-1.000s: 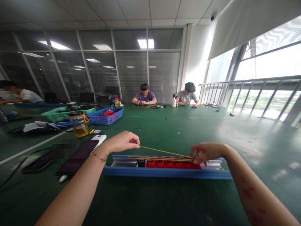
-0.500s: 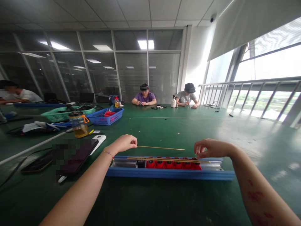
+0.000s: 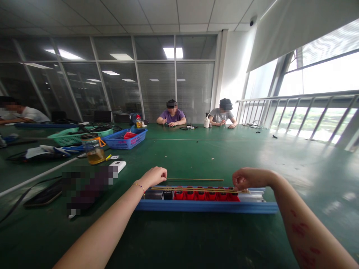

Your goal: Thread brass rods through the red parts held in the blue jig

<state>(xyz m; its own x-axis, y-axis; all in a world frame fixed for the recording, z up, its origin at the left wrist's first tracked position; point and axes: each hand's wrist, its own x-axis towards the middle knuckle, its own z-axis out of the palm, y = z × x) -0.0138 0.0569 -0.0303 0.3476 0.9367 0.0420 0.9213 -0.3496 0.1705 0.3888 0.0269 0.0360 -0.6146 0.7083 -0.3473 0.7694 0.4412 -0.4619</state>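
My left hand (image 3: 155,175) is closed in a pinch on one end of a thin wooden stick (image 3: 196,179), which points right, nearly level, just beyond the rail. My right hand (image 3: 243,180) has its fingers curled down at the right part of other thin sticks (image 3: 207,189); whether it grips them is hidden. Those sticks lie lengthwise over a row of several red blocks (image 3: 200,195) with dark tops. A black block (image 3: 168,195) sits at the left end of the row. All the blocks are in a long metal channel with blue edges, a rail (image 3: 207,206).
Left on the green table (image 3: 179,239) are a blue basket (image 3: 126,141), a green basket (image 3: 66,139), a glass jar (image 3: 95,151) with amber liquid and a dark phone (image 3: 45,194). Two people (image 3: 171,114) sit across the table; another is at far left.
My left hand has moved right and slightly down with its stick, now nearer the rail. My right hand has curled its fingers more and lowered slightly.
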